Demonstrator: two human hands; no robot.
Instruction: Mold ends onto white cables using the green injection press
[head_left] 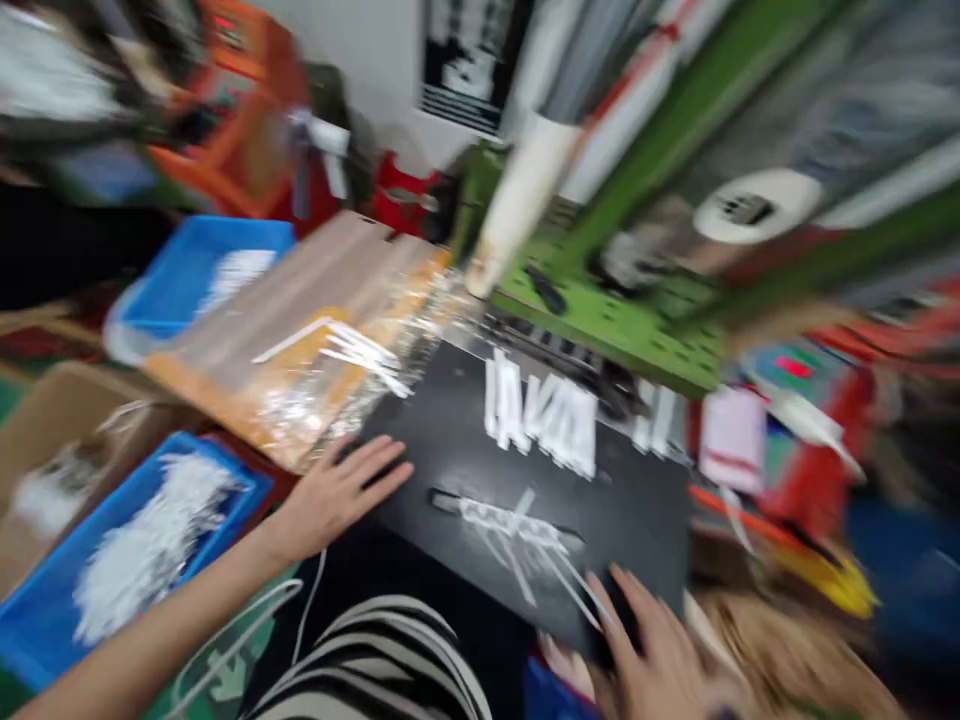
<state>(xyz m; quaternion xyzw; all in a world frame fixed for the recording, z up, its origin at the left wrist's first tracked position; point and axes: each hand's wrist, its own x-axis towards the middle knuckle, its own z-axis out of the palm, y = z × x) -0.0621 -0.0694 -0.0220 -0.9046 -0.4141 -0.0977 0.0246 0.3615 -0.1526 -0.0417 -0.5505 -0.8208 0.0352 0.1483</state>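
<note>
My left hand (pixel 337 500) lies at the left edge of the black work surface (pixel 427 430), fingers apart and holding nothing. Low on the right edge, my right hand (pixel 649 640) is spread, with its fingertips close to the ends of some thin white strips (pixel 566 580). Whether it touches them I cannot tell, as the view is blurred. Between the hands lies a slim dark bar with a white row along it (pixel 510 522), the strips trailing from it. Farther back, several white flat strips (pixel 559 415) lie side by side in groups.
A wood-patterned board (pixel 300 270) with clear plastic and white strips stands left. Blue bins (pixel 247 490) with white pieces sit beyond it. A green machine base (pixel 630 330) borders the back. Red and pink items (pixel 735 440) are on the right.
</note>
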